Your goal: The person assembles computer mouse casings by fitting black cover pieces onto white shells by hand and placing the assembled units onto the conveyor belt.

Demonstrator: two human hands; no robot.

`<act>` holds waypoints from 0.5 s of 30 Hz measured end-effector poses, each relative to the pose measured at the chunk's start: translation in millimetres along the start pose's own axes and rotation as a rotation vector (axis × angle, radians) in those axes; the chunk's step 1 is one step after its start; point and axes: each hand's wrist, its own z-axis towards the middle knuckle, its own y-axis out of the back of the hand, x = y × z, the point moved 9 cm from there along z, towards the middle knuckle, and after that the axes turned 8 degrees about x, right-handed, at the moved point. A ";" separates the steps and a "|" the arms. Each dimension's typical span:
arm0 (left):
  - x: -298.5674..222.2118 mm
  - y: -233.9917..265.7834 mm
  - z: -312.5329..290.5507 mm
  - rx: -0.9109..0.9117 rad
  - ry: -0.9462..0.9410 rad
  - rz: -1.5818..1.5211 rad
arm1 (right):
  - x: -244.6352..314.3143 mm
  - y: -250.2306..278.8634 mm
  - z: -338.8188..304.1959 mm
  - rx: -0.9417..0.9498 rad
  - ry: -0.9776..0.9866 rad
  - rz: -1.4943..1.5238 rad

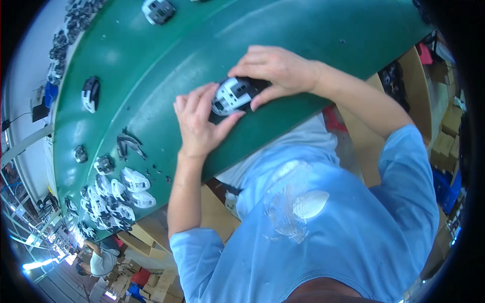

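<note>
Between my two hands lies a white and black plastic casing with a rounded outline and small rectangular cutouts, just over the green table. My left hand is closed on its left end, thumb along the near edge and fingers at the far side. My right hand grips the dark right end between thumb and fingers. The palms and fingers hide part of the casing, including its underside.
At the left stands a similar casing, and another lies farther off. Lower left is a pile of white shells, near curved black pieces and tiny dark bits. Cardboard boxes stand below the near edge. A person is far off.
</note>
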 end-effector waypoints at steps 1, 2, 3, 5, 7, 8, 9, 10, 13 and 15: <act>-1.0 6.6 3.1 -0.016 -0.029 0.038 | 1.0 4.8 3.3 -0.022 0.022 -0.019; -1.5 8.7 4.1 -0.028 -0.033 0.069 | 0.3 4.0 4.4 -0.007 0.000 -0.026; -6.9 7.7 -9.0 -0.018 -0.035 0.069 | 10.2 -4.4 -1.1 -0.012 -0.006 -0.020; 2.4 0.3 -6.6 0.016 -0.039 0.027 | 6.9 -8.0 -1.9 -0.026 0.041 0.034; 3.9 -4.9 -10.8 0.073 -0.005 0.031 | 4.4 -15.2 -6.3 -0.027 -0.040 0.100; 3.8 -2.5 -9.4 0.058 -0.032 0.039 | 5.4 -12.8 -6.3 -0.058 -0.022 0.074; 8.5 -0.4 -3.4 0.045 -0.057 0.047 | 1.6 -8.2 -3.6 -0.089 -0.005 0.051; 8.4 5.2 5.5 0.067 -0.101 0.075 | -0.4 0.2 2.2 -0.133 0.011 0.031; 25.7 10.5 4.9 -0.053 -0.036 -0.414 | -11.8 13.1 -9.1 -0.131 -0.367 0.367; 9.4 5.9 16.0 -0.172 -0.012 -0.944 | 9.0 22.2 -25.3 -0.355 -0.316 0.435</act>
